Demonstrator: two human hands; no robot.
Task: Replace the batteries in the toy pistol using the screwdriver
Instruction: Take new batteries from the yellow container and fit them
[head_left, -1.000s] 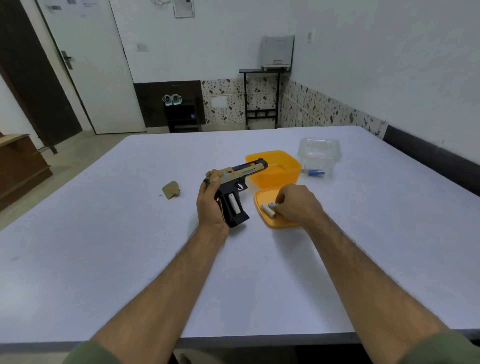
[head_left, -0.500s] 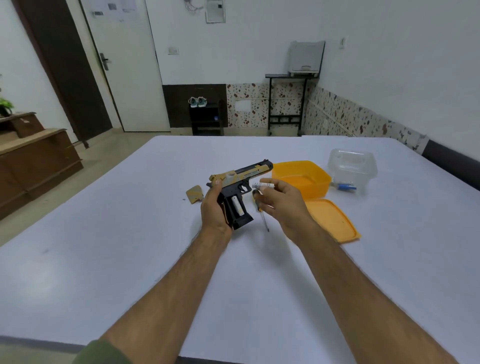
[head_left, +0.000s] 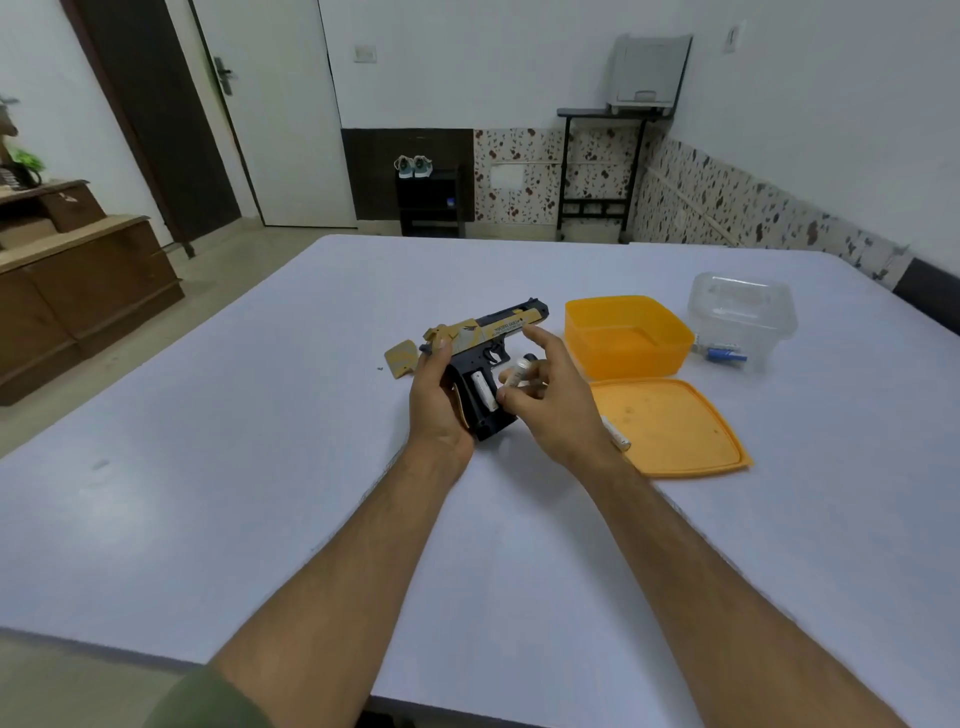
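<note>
Left hand (head_left: 435, 400) clamped on toy pistol (head_left: 485, 358); right hand (head_left: 550, 400) pinching battery (head_left: 517, 373), just right of open handle bay, axis nearly parallel.

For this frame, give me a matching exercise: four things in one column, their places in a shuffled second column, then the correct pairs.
Things:
1. toy pistol
2. white battery
3. orange lid
4. tan cover piece

Places:
A. flat on the table, in front of the orange box
B. on the table just left of the left hand
C. gripped in the left hand, grip compartment open
D. pinched in the fingers of the right hand

Pairs: 1-C, 2-D, 3-A, 4-B
</note>
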